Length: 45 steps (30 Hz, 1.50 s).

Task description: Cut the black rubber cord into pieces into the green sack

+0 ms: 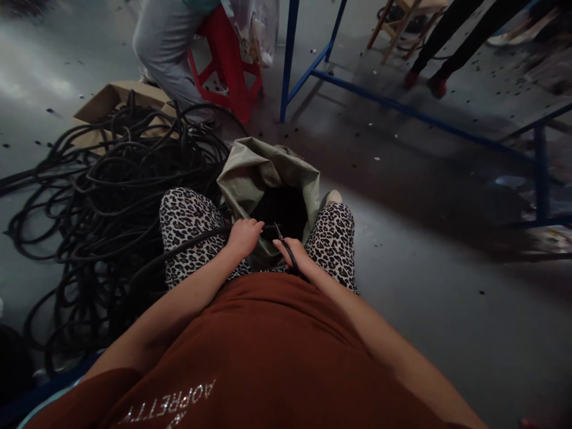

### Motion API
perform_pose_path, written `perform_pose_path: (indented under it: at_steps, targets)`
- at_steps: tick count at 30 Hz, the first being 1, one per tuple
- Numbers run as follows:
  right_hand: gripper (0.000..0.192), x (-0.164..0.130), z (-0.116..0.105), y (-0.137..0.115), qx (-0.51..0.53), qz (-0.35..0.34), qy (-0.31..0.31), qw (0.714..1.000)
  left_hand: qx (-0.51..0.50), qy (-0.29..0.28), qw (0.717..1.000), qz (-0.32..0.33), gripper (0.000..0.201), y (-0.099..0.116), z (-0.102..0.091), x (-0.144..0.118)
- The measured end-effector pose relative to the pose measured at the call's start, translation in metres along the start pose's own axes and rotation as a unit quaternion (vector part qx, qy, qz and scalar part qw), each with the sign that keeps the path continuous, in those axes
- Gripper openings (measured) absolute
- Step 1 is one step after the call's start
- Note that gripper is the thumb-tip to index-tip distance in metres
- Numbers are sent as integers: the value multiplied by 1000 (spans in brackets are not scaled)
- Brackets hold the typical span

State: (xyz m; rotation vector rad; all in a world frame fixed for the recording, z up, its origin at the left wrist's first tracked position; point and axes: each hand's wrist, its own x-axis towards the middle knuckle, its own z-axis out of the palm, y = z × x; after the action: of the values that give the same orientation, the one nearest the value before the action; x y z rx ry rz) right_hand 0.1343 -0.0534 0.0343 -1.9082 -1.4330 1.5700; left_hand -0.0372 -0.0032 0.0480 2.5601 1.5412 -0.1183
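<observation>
The black cable (187, 244) is a thin, round, flexible line with a dull dark sheath. It runs from the heap on the floor, crosses the left thigh, and ends at the mouth of the sack, between the knees. The left hand (243, 236) is closed around the cable, fingers curled over it just short of its end. The right hand (297, 253) is closed on a pair of scissors (286, 244) with dark handles; the blades point toward the cable end, just beside the left fingertips. Whether the blades touch the cable cannot be told.

The sack (250, 173) is woven, grey-green, and stands upright between the legs with its rim rolled down; its interior is dark and the contents cannot be made out.

The cable heap (102, 196) lies on the floor to the person's left, a loose tangle of many loops. A flattened cardboard box (107, 98) lies partly under its far side. Beyond it, another person's leg in grey trousers stands beside a red plastic stool (226, 71). A blue metal frame (357, 89) stands to the right.
</observation>
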Motion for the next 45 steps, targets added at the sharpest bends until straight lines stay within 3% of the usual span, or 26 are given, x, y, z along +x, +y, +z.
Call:
perform_pose_path:
  at_steps: [6,16,23,45]
  targets:
    - [34,-1,-2,1,-32,-16,3,999,7,4,1000,-1,28,-1,4,2]
    - [36,-2,-3,-3,35,34,9,999,8,8,1000,-18,29,-2,7,3]
    - [38,3,2,8,60,17,-50,997,-1,18,999,-42,30,-3,7,4]
    - [39,1,1,1,25,5,-66,997,-11,-3,1000,1,29,7,2,0]
